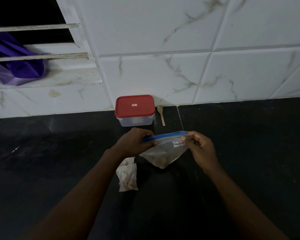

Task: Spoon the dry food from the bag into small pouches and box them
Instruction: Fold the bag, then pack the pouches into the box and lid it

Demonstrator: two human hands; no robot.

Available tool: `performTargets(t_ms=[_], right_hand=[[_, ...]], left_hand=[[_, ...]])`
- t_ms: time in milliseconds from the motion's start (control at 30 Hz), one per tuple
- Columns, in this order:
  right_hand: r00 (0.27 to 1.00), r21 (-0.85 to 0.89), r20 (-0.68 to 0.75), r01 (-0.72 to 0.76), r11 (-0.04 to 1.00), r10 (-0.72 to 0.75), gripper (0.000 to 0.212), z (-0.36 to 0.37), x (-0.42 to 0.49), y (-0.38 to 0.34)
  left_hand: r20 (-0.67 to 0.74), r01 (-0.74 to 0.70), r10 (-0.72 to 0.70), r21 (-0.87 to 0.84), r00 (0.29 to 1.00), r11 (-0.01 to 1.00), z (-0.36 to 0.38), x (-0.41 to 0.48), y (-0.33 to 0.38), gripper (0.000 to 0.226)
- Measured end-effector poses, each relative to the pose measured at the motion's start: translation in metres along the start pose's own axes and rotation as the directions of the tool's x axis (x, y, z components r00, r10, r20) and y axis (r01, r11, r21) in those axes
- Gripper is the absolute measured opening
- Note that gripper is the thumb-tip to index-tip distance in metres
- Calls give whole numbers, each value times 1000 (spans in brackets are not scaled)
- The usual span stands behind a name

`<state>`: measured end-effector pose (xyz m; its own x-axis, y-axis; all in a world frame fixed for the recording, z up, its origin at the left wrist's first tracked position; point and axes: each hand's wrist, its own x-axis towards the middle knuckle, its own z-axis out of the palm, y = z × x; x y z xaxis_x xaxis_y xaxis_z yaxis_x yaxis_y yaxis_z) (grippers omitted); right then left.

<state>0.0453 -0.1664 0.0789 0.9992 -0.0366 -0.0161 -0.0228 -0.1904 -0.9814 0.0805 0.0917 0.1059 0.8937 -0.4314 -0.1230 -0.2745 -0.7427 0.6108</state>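
A clear zip bag (164,153) with a blue seal strip hangs above the black counter, brown dry food gathered in its bottom corner. My left hand (134,142) pinches the left end of the strip and my right hand (200,147) pinches the right end. Two small clear pouches (127,175) with brown food in them lie on the counter below my left wrist, one partly hidden under it. A clear plastic box (136,121) with a red lid on it stands against the wall. A small wooden spoon (161,115) lies just right of the box.
The black counter (241,144) runs wide on both sides and meets a white marbled tile wall (180,58) at the back. A window with bars and a purple cloth (16,58) on its sill sits at the upper left.
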Motion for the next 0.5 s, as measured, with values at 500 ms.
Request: performTargets(t_ms=[500], right_hand=[[996,-85,53,78,993,-73,26,-25,-10,18]], left_hand=[[-140,-168,182,103,973,980,33,-10,22,16]])
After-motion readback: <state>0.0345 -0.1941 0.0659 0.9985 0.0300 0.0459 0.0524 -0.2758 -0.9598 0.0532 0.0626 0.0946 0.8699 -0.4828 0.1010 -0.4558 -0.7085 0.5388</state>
